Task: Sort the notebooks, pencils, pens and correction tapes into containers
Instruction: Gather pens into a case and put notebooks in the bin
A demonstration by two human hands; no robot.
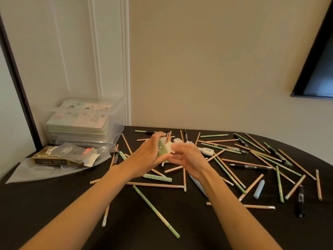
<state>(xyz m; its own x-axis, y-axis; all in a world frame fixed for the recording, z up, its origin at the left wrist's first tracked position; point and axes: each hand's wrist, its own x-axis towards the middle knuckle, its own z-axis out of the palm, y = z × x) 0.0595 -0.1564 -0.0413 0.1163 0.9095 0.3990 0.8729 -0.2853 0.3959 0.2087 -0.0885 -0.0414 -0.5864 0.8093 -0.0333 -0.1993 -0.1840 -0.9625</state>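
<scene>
Above the middle of the black table (54,204), my left hand (151,156) and my right hand (187,157) meet and together hold a few small green and white correction tapes (163,147), one with a panda print. Fingers of both hands curl round them. Several wooden pencils (155,184), green pencils (155,212) and black pens (250,166) lie scattered over the table. More white correction tapes (207,151) lie just beyond my right hand. At the back left a clear plastic container (115,123) holds a stack of notebooks (79,121).
A gold box (48,158) and clear plastic bags (36,172) lie at the left in front of the container. Blue (259,189) and green (156,177) capped items lie among the pencils. The table's curved edge runs along the right. A dark framed panel (317,69) hangs on the wall.
</scene>
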